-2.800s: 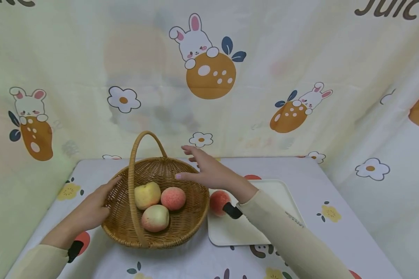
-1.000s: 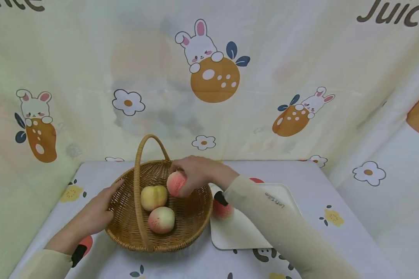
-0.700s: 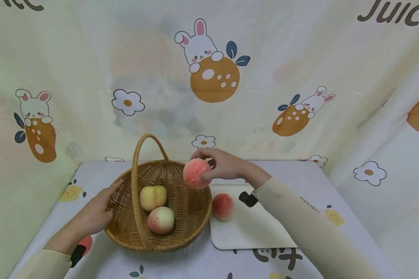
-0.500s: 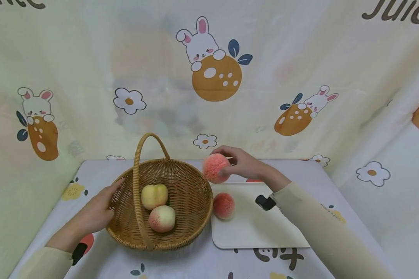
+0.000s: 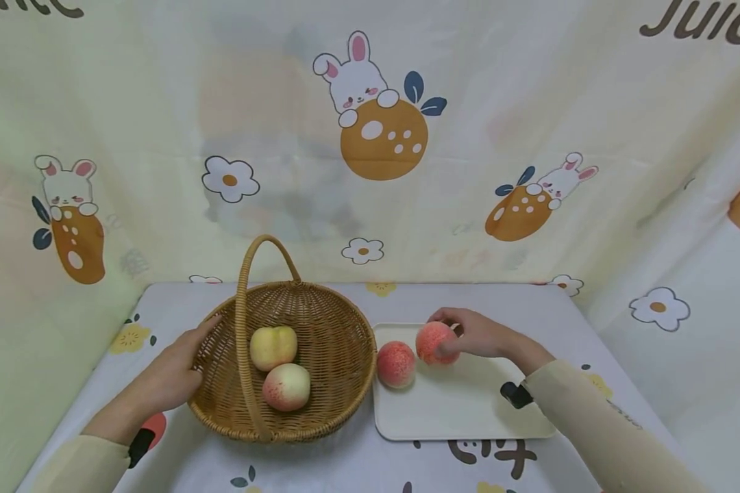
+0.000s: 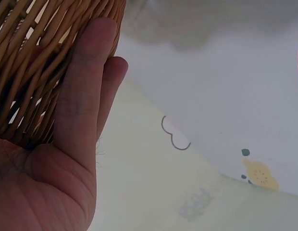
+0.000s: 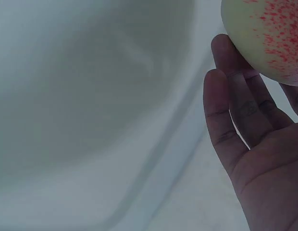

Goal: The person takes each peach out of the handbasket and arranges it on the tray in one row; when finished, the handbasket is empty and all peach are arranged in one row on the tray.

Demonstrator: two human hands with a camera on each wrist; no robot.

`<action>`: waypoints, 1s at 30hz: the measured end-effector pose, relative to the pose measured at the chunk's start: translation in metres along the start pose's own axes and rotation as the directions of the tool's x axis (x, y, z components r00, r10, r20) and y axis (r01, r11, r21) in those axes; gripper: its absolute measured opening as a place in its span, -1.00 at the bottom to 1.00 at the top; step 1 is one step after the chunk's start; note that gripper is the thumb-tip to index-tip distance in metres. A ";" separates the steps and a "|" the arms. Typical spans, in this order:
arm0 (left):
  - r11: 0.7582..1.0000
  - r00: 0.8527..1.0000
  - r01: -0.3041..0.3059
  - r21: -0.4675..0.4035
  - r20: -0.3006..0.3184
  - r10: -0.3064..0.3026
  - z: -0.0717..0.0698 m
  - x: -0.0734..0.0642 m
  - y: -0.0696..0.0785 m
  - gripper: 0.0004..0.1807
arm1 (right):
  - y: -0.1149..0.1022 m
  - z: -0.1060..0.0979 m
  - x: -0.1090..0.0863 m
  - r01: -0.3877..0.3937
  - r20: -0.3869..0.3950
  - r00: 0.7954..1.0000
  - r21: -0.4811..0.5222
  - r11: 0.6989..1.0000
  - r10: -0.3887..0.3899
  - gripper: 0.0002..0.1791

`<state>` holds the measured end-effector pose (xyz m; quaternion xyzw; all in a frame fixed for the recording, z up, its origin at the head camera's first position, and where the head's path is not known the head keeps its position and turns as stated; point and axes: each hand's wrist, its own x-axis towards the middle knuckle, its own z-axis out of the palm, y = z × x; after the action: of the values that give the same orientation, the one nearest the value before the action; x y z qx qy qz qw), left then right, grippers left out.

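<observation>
My right hand (image 5: 481, 334) holds a pink peach (image 5: 433, 342) between thumb and fingers over the back middle of the white tray (image 5: 462, 418). In the right wrist view this peach (image 7: 264, 43) shows a pale underside with red specks. Another red peach (image 5: 396, 365) sits just left of it, at the tray's left edge. My left hand (image 5: 171, 370) rests against the left side of the wicker basket (image 5: 339, 342); in the left wrist view its fingers (image 6: 79, 106) lie fairly straight along the weave. Inside the basket are a yellow peach (image 5: 274, 348) and a pale, red-blushed peach (image 5: 286, 387).
The basket's arched handle (image 5: 242, 322) rises above its left part. Basket and tray stand side by side on a patterned tablecloth (image 5: 333, 472), the basket's right rim close to the tray. A printed curtain (image 5: 271, 109) hangs behind the table.
My right hand took the pink peach out of the basket, carried it right over the rim and lowered it toward the tray. My left hand has stayed at the basket's side.
</observation>
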<state>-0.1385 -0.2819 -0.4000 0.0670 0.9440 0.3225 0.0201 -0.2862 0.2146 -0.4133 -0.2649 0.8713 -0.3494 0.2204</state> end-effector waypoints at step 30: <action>0.999 1.000 0.004 -0.046 0.013 -0.004 0.000 -0.002 0.000 -0.05 | 0.012 0.017 -0.013 0.095 0.052 0.995 -0.078 0.992 -0.091 -0.25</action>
<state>-0.1369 -0.2818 -0.4002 0.0668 0.9362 0.3438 0.0285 -0.2709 0.2218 -0.4308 -0.3221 0.8657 -0.3177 0.2141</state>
